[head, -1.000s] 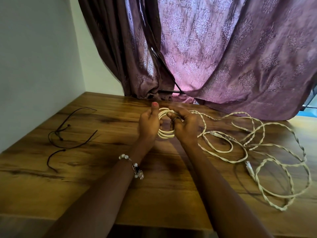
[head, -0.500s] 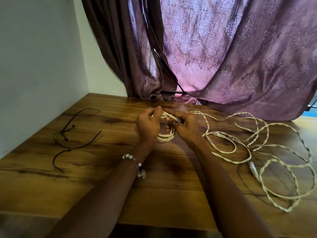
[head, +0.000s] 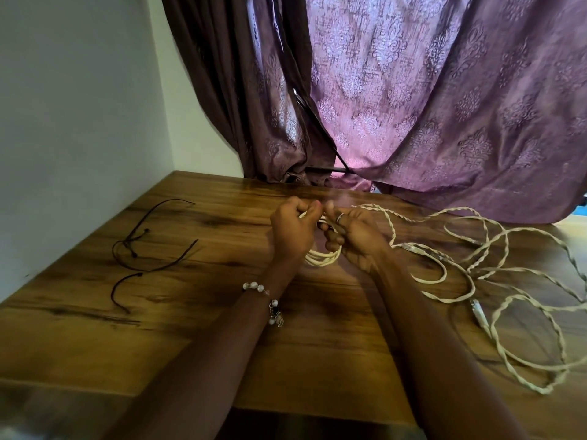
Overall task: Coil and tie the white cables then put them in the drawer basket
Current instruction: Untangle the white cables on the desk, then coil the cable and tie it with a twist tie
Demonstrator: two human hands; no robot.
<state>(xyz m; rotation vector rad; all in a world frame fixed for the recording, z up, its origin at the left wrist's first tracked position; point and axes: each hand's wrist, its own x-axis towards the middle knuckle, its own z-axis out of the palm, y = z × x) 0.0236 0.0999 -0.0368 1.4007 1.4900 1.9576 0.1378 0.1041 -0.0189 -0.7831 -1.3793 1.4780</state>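
A small coil of white cable [head: 322, 258] hangs between my two hands above the middle of the wooden table [head: 190, 328]. My left hand [head: 290, 231] grips the coil's left side with its fingers curled round the strands. My right hand [head: 357, 236] grips the right side, with a ring on one finger. More white twisted cable [head: 495, 281] trails loose from my right hand and sprawls in loops over the right part of the table. The drawer basket is not in view.
Thin dark ties [head: 149, 249] lie loose on the left of the table, near the white wall [head: 63, 122]. Purple curtains [head: 413, 106] hang down to the table's back edge. The table's front edge runs just below my forearms.
Both hands have closed in over the top of the coil and come closer together. The view has tilted down slightly.
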